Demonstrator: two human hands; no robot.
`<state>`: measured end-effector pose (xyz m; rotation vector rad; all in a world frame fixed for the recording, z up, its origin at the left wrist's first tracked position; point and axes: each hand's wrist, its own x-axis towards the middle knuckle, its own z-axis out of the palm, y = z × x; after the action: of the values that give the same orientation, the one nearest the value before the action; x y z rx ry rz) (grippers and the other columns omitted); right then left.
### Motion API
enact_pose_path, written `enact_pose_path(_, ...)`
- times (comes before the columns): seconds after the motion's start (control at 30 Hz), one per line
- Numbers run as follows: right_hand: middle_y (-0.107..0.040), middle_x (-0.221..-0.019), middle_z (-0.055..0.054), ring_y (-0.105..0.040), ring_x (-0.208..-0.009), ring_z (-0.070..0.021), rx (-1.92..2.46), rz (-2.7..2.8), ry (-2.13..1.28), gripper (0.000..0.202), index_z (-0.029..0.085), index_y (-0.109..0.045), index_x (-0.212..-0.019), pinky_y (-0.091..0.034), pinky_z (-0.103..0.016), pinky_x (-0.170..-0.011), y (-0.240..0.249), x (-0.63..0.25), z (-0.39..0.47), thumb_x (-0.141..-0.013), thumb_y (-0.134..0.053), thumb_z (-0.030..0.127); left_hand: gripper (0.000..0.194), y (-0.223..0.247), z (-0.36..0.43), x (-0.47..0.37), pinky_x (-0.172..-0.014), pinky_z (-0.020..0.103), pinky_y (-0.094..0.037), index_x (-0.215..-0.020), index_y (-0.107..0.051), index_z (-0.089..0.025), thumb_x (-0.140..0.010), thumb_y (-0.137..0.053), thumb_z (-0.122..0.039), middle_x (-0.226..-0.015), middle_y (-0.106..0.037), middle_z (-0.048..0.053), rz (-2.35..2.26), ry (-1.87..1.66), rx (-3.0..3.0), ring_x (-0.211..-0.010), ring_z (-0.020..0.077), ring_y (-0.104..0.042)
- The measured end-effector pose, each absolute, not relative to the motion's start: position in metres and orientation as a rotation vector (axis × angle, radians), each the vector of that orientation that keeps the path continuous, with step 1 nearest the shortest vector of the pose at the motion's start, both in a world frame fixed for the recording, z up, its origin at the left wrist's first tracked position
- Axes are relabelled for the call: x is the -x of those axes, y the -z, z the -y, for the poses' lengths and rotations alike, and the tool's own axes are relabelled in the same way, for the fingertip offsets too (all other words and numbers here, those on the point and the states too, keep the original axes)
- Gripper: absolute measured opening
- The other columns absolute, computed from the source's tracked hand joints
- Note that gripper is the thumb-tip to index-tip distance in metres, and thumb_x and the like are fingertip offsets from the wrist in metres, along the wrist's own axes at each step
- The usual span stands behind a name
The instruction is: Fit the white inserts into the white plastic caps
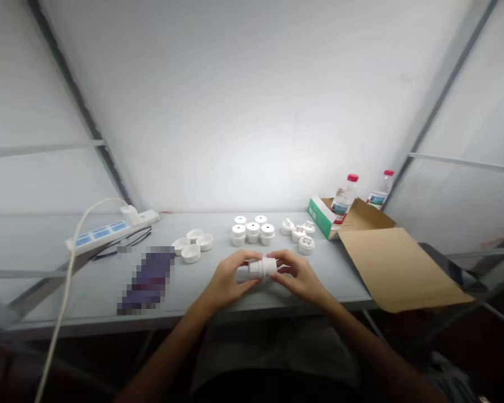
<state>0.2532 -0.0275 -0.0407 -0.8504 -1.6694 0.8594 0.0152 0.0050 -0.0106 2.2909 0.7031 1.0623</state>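
Both hands hold one small white plastic cylindrical part just above the grey table, near its front edge. My left hand grips its left end; my right hand pinches its right end. Behind them stand several white round parts in a cluster. Three shallow white caps lie to the left. Several white pronged pieces lie to the right.
A white power strip with a cable lies at the far left. A blurred dark flat object lies left of my hands. An open cardboard box sits at the right, with two red-capped water bottles behind it.
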Motion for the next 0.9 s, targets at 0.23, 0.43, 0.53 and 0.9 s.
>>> enact_pose_path(0.23,-0.070,-0.070,0.000,-0.063,-0.056,-0.0160,1.030,1.768,-0.854,0.039,0.021,-0.076,-0.117,-0.051,-0.030,-0.060,0.0378,-0.2564,0.0258,-0.100,-0.060,0.052,0.038,0.0127,-0.0057,-0.0136,-0.104,0.043,-0.056,-0.124,-0.068,-0.025,-0.087,-0.077,-0.027,-0.126,-0.072,0.008,-0.615,-1.083,-2.372,-0.118,0.0261,-0.068)
enact_pose_path(0.43,-0.065,-0.137,-0.012,-0.070,-0.093,-0.0195,0.978,1.757,-0.798,0.069,0.025,-0.042,-0.156,-0.055,-0.033,-0.079,0.0381,-0.2563,0.0266,-0.095,-0.067,0.043,0.041,0.0139,-0.0060,-0.0148,-0.098,0.042,-0.060,-0.130,-0.064,-0.024,-0.090,-0.072,-0.027,-0.126,-0.072,0.010,-0.752,-1.092,-2.285,-0.114,0.0261,-0.070)
enact_pose_path(0.53,-0.056,-0.146,-0.013,-0.066,-0.105,-0.0206,0.903,1.791,-0.734,0.074,0.027,-0.039,-0.154,-0.054,-0.035,-0.085,0.0387,-0.2561,0.0271,-0.089,-0.073,0.037,0.039,0.0149,-0.0077,-0.0154,-0.095,0.042,-0.062,-0.129,-0.064,-0.024,-0.091,-0.071,-0.028,-0.124,-0.072,0.010,-0.781,-1.113,-2.253,-0.111,0.0263,-0.071)
enact_pose_path(0.9,-0.070,-0.078,-0.004,-0.063,-0.075,-0.0206,1.064,1.889,-0.726,0.058,0.021,-0.071,-0.084,-0.048,-0.034,-0.076,0.0372,-0.2545,0.0249,-0.107,-0.034,0.058,0.042,0.0177,-0.0046,-0.0148,-0.110,0.045,-0.053,-0.134,-0.062,-0.026,-0.093,-0.069,-0.023,-0.133,-0.069,0.009,-0.657,-1.093,-2.381,-0.126,0.0269,-0.065)
